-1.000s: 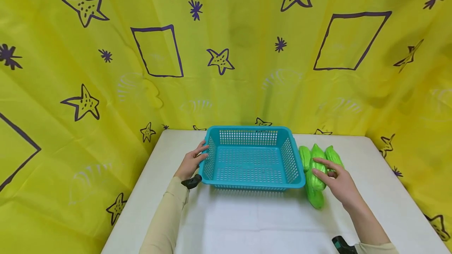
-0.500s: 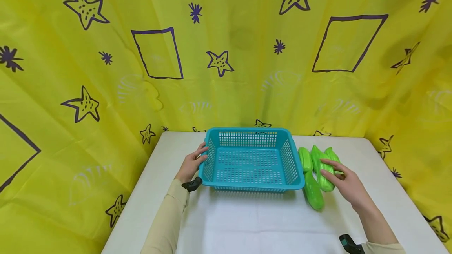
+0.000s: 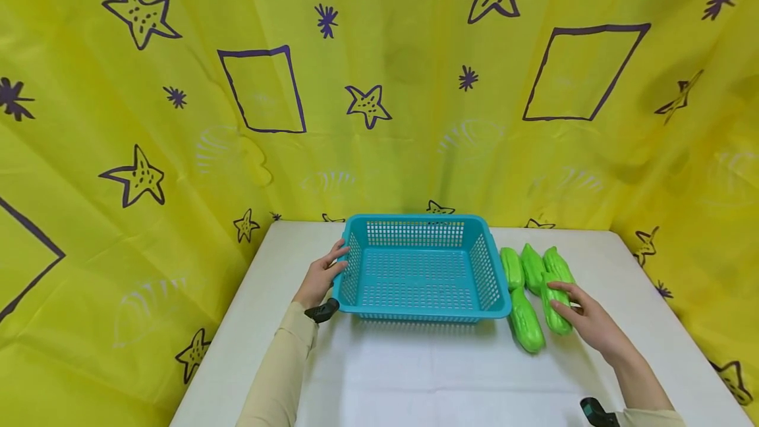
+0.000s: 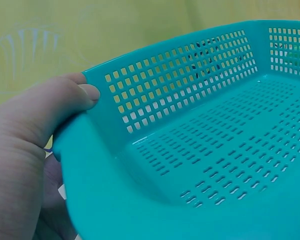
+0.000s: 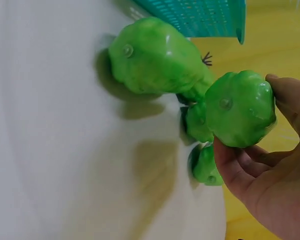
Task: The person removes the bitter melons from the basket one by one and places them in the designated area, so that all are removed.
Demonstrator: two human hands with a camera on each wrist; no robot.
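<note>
My left hand (image 3: 320,280) grips the left rim of a teal perforated plastic basket (image 3: 415,282). In the left wrist view the thumb hooks over the rim, with the other fingers underneath and partly hidden. To the right of the basket, my right hand (image 3: 593,325) holds a bright green, ridged bitter melon (image 3: 556,315) between thumb and fingers. The right wrist view shows this bitter melon (image 5: 240,107) end-on, above the white table, its shadow apart from it. Several similar bitter melons lie close by, one nearest the person (image 3: 526,325), another against the basket's right side (image 3: 512,269).
Two further bitter melons lie behind the held one, a left one (image 3: 532,265) and a right one (image 3: 557,262). The white table (image 3: 403,374) ends at a yellow curtain (image 3: 409,157) with purple drawings, which closes off the back and both sides.
My right hand has moved right and a little nearer the person with the held bitter melon, uncovering more of the others. The left hand and the basket have stayed in place.
</note>
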